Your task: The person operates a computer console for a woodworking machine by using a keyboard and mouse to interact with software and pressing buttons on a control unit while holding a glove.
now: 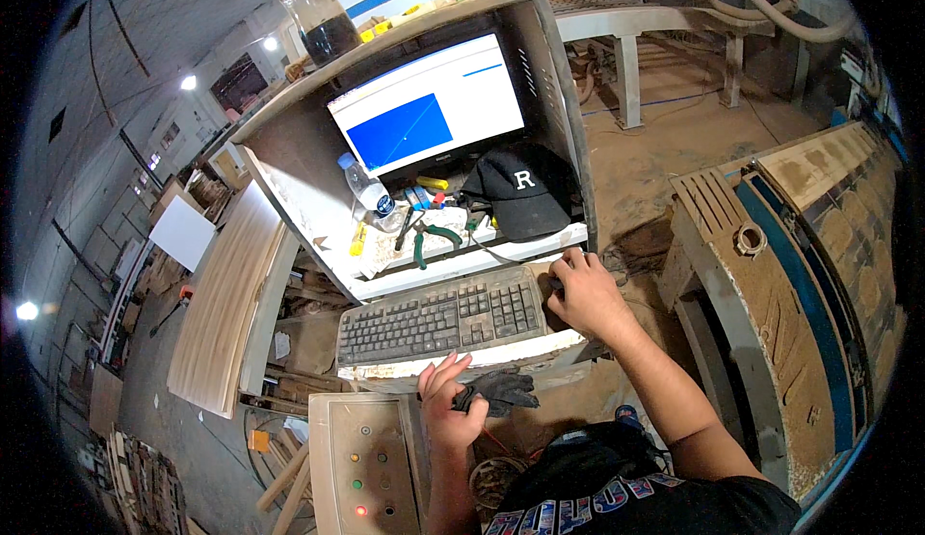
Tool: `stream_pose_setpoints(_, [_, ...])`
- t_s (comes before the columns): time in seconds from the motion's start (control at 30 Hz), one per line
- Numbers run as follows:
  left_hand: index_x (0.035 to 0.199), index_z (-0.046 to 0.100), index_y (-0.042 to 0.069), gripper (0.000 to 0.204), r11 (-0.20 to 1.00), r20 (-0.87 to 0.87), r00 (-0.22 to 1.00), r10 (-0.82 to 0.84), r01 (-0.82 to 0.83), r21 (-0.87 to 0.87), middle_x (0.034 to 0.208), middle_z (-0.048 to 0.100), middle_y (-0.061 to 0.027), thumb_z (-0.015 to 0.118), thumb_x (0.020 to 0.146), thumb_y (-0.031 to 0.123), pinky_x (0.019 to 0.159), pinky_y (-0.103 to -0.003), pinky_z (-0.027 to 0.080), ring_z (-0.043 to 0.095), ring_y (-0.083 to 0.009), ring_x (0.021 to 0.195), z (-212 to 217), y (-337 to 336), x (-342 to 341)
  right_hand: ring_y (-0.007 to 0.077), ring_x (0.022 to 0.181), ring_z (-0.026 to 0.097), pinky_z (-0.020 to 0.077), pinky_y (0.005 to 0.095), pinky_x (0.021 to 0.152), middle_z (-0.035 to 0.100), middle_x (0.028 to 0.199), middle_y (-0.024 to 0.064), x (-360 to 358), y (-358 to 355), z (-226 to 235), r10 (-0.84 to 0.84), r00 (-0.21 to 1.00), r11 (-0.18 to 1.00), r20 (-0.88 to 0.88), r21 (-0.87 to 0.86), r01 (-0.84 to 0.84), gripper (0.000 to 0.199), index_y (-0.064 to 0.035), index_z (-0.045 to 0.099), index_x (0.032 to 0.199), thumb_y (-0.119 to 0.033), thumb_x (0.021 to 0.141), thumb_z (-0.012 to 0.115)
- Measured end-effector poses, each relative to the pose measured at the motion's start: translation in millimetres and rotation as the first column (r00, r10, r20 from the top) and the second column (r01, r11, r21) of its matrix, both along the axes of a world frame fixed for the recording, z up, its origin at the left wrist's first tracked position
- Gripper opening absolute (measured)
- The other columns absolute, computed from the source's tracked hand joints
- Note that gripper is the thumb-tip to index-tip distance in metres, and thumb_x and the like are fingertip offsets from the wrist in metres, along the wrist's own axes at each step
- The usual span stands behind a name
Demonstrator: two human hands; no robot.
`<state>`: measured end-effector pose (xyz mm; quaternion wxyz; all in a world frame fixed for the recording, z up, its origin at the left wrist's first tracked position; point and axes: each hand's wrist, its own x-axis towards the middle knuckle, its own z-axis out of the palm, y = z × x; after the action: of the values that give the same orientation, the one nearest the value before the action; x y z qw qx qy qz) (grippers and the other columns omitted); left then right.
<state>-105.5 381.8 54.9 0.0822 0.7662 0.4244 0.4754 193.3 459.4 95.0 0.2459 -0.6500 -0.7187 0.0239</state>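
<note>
my right hand (589,292) curls over the mouse (553,285), right of frame centre, beside the right end of the sideways-lying keyboard (443,317). my left hand (449,408), lower centre, half-open, meets a black glove (506,391); can't tell if gripped.

Black cap (525,205), clear bottle (370,192), green-handled pliers (420,244), jar (323,24) above; pale boards (226,304)

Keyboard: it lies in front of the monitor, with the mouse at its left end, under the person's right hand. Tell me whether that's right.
Not quite: the head view shows the mouse at the right end of the keyboard, not the left. The rest holds: the keyboard lies in front of the monitor, and the mouse is under the right hand.
</note>
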Motion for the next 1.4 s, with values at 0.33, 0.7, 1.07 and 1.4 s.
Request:
stream_pose_setpoints(0.33, [0.087,0.052,0.007,0.024,1.000,-0.006,1.000,0.012,-0.012,-0.018,0.133,0.077,-0.0133,0.070,0.072,0.003,0.122,-0.061,0.036,0.065,-0.0385,0.138,-0.8,-0.3,-1.5,0.0432,0.119,0.061,0.0536,0.0506,0.105,0.060,0.135,0.0216,0.9,0.2,-0.2,0.024,1.000,1.000,-0.008,-0.017,-0.025,0.045,-0.0023,0.067,0.127,-0.024,0.089,0.078])
stream_pose_setpoints(0.7, [0.081,0.054,0.005,0.019,1.000,0.020,1.000,0.017,-0.016,-0.024,0.133,0.077,-0.0116,0.070,0.071,0.004,0.123,-0.060,0.036,0.065,-0.0379,0.138,-0.4,-0.1,-0.3,0.0425,0.112,0.064,0.0554,0.0536,0.098,0.065,0.118,0.0214,-2.4,0.2,-1.4,-0.088,0.995,0.986,-0.048,0.137,0.094,0.041,0.0026,0.068,0.113,-0.034,0.095,0.073])
stream_pose_setpoints(1.07, [0.077,0.054,0.005,0.016,0.998,0.020,1.000,0.021,-0.019,-0.060,0.135,0.076,-0.0117,0.068,0.071,0.003,0.125,-0.060,0.034,0.064,-0.0372,0.140,2.5,-2.2,1.4,0.0415,0.115,0.063,0.0542,0.0546,0.100,0.065,0.124,0.0213,-2.2,-2.2,0.4,-0.057,0.998,0.988,-0.006,0.143,0.057,0.044,0.0023,0.070,0.119,-0.034,0.095,0.073])
stream_pose_setpoints(1.4, [0.082,0.050,0.006,0.022,1.000,0.020,1.000,0.004,-0.003,-0.031,0.134,0.076,-0.0131,0.070,0.073,0.002,0.124,-0.062,0.035,0.064,-0.0388,0.139,1.4,-1.2,0.9,0.0411,0.119,0.062,0.0533,0.0549,0.102,0.064,0.131,0.0203,-1.3,-0.3,-1.2,-0.084,0.996,0.995,0.038,0.056,0.082,0.046,-0.0010,0.068,0.125,-0.034,0.094,0.075])
